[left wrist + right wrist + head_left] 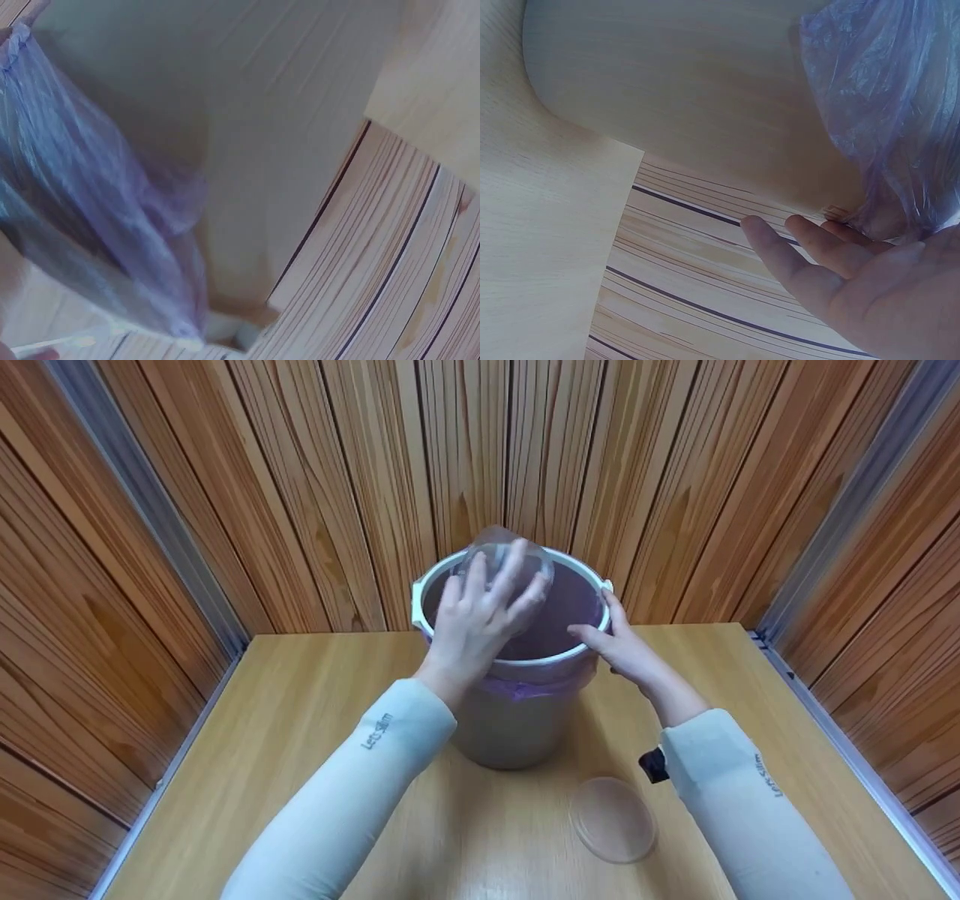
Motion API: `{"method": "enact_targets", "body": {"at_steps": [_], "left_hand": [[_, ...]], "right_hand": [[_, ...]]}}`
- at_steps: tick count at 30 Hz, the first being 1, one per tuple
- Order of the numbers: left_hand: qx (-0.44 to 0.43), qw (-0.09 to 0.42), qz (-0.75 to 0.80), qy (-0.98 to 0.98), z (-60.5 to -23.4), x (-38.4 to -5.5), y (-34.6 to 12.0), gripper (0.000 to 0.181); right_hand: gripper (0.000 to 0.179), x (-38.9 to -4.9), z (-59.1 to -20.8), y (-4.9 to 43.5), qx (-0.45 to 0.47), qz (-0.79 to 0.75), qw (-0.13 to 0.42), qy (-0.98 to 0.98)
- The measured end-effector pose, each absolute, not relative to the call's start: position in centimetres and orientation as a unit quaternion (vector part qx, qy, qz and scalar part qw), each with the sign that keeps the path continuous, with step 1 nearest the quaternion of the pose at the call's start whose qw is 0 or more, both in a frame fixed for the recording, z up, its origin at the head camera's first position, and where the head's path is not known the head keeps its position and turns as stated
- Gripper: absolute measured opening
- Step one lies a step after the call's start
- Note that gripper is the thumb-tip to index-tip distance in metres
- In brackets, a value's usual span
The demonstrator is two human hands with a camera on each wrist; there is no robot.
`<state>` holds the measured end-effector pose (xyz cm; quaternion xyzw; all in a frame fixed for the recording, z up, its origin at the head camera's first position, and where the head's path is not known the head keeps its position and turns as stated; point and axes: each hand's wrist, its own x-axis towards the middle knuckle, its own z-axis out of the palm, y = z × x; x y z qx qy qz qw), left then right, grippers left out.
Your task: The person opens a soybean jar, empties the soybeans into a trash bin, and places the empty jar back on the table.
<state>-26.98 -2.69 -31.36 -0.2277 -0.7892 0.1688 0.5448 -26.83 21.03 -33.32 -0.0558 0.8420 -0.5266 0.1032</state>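
Observation:
My left hand (480, 611) grips a clear plastic container (496, 538), held tilted over the mouth of a grey trash bin (517, 735). A thin purple trash bag (525, 687) lines the bin and folds down over its pale rim. At the rim's right side, my right hand (630, 649) holds the edge, thumb over the inside and other fingers outside. In the right wrist view these fingers (829, 244) lie beside the bag (900, 97). The left wrist view shows the bin's side (225, 112) and hanging bag (112, 195), but hides the container.
A clear round lid (613, 820) lies flat on the wooden table (300, 780), in front of the bin and to its right. Wood-panelled walls (360, 495) stand behind the bin and on both sides. A small black object (654, 765) sits at the right cuff.

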Motion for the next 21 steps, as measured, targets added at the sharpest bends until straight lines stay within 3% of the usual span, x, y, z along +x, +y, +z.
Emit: {"method": "enact_targets", "body": {"at_steps": [2, 4, 10, 13, 16, 21], "left_hand": [[-0.224, 0.56, 0.148, -0.784, -31.4, -27.2, -2.9, 0.055], [-0.246, 0.543, 0.159, -0.787, -31.1, -27.1, -2.9, 0.056], [-0.349, 0.393, 0.34, -0.78, -29.5, -26.1, -2.3, 0.073], [-0.35, 0.359, 0.364, -0.785, -29.3, -26.0, -2.2, 0.076], [-0.351, 0.382, 0.345, -0.782, -29.4, -26.2, -2.5, 0.071], [-0.35, 0.485, 0.263, -0.757, -29.2, -27.2, -3.1, 0.06]], "right_hand": [[0.097, -26.8, -33.3, 21.0, -0.054, -0.527, 0.102, 0.842], [0.097, -26.9, -33.4, 21.0, -0.055, -0.526, 0.103, 0.843], [0.097, -26.8, -33.5, 21.0, -0.058, -0.531, 0.106, 0.839], [0.097, -26.8, -33.6, 21.1, -0.054, -0.529, 0.108, 0.84], [0.098, -26.8, -33.5, 21.1, -0.053, -0.529, 0.107, 0.84], [0.097, -26.8, -33.3, 21.1, -0.056, -0.533, 0.11, 0.837]]}}
